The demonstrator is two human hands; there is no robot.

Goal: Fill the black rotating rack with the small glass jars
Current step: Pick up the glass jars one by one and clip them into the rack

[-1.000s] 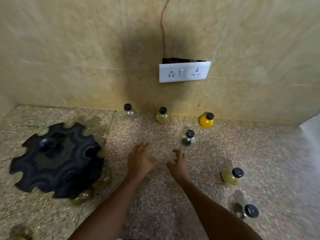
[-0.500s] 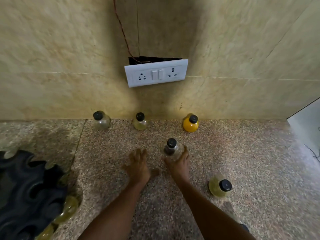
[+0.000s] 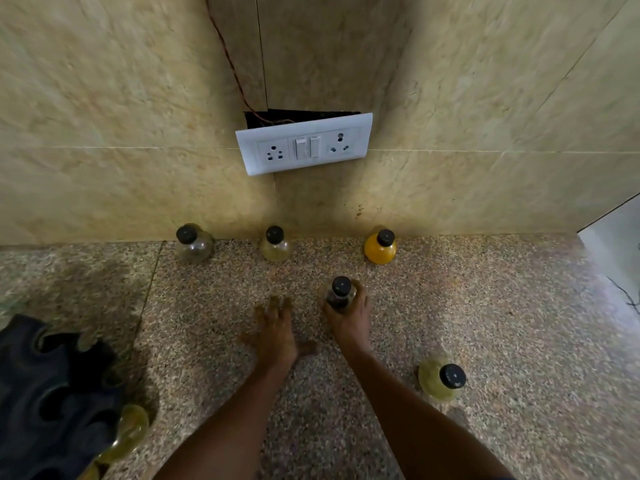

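Observation:
The black rotating rack (image 3: 52,400) lies at the lower left, partly cut off, with a yellowish jar (image 3: 130,431) hanging in a slot at its right rim. My right hand (image 3: 348,315) is closed around a small dark jar with a black cap (image 3: 340,292) standing on the speckled counter. My left hand (image 3: 277,332) rests flat on the counter beside it, fingers apart, holding nothing. Three more jars stand along the wall: a clear one (image 3: 194,244), a pale yellow one (image 3: 275,245) and an orange one (image 3: 381,247). Another yellowish jar (image 3: 441,379) stands right of my right forearm.
A white socket plate (image 3: 304,145) hangs loose on the beige tiled wall, with a red wire (image 3: 228,60) running up from the hole behind it. A white surface (image 3: 616,233) with a thin black cable lies at the right edge.
The view has shifted right and closer to the wall, so the rack slid toward the left edge. My right hand reached forward and closed on the dark jar; my left hand settled flat beside it.

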